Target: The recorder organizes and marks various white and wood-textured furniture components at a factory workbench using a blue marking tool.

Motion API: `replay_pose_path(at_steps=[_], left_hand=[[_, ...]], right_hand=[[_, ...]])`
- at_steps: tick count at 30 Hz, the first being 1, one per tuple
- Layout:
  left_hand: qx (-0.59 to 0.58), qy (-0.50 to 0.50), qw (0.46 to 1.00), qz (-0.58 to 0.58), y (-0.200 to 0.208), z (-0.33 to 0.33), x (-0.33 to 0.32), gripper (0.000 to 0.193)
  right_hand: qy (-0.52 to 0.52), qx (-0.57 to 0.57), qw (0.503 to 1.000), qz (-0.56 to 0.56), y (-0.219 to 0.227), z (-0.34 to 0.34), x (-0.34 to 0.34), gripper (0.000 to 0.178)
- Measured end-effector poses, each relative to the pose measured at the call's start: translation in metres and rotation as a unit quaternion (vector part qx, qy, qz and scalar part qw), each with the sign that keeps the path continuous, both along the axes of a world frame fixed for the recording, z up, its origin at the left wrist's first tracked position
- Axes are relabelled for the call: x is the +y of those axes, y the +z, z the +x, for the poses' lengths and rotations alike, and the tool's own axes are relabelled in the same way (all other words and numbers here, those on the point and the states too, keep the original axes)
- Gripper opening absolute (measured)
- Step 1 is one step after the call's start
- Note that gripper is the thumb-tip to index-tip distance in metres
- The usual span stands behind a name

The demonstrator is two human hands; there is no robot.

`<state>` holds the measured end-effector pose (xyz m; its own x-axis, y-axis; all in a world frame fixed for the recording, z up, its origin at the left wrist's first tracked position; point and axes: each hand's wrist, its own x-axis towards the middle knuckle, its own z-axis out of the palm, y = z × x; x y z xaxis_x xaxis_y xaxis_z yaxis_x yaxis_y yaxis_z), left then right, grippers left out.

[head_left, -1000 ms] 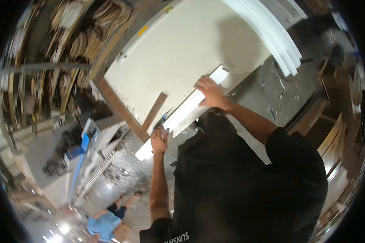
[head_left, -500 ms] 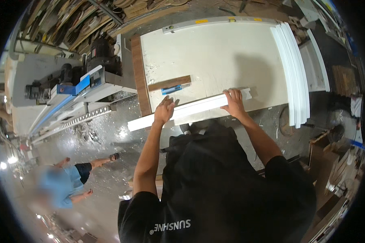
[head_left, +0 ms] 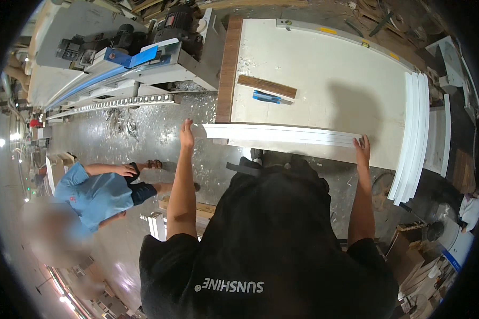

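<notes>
A long white strip (head_left: 282, 133) with lengthwise lines lies along the near edge of the pale worktable (head_left: 314, 69). Its left end sticks out past the table's brown edge board. Beside that end, my left hand (head_left: 187, 134) is raised with straight fingers, a small gap from the strip. At the opposite end, my right hand (head_left: 363, 151) has its thumb and fingers closed around the tip. Farther in on the table are a brown wooden strip (head_left: 267, 86) and, just below it, a blue-handled tool (head_left: 266, 97) whose exact kind I cannot make out.
More white strips (head_left: 414, 133) lie across the table's right end. A spirit level (head_left: 324, 32) lines the far edge. At the left stands a machine (head_left: 143, 69) with motors and a blue rail. A person in a blue shirt (head_left: 104, 189) is on the littered floor at left.
My hands have spread from the strip's middle to its two ends. The strip has shifted and turned nearly level along the table edge. The person at left has come closer.
</notes>
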<state>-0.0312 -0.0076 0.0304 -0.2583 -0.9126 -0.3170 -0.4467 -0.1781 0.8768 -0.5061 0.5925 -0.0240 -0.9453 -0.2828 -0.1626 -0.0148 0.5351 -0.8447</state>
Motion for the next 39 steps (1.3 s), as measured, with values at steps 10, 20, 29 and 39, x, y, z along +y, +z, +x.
replay_pose_path(at_steps=[10, 20, 29, 39], left_hand=[[0.109, -0.01, 0.992, 0.055, -0.007, 0.018, 0.01, 0.063], [0.111, 0.014, 0.989, 0.095, -0.004, 0.011, 0.012, 0.062], [0.13, 0.022, 0.99, 0.048, -0.003, 0.014, 0.014, 0.058], [-0.336, -0.42, 0.779, -0.322, 0.072, -0.046, 0.06, 0.075]], right_hand=[[-0.074, -0.085, 0.993, -0.033, 0.027, 0.022, -0.035, 0.083], [-0.107, -0.147, 0.967, -0.178, -0.014, 0.006, 0.002, 0.074], [-0.102, -0.129, 0.978, -0.126, 0.008, 0.017, -0.019, 0.069], [0.087, 0.291, 0.936, 0.176, 0.051, 0.026, -0.063, 0.075]])
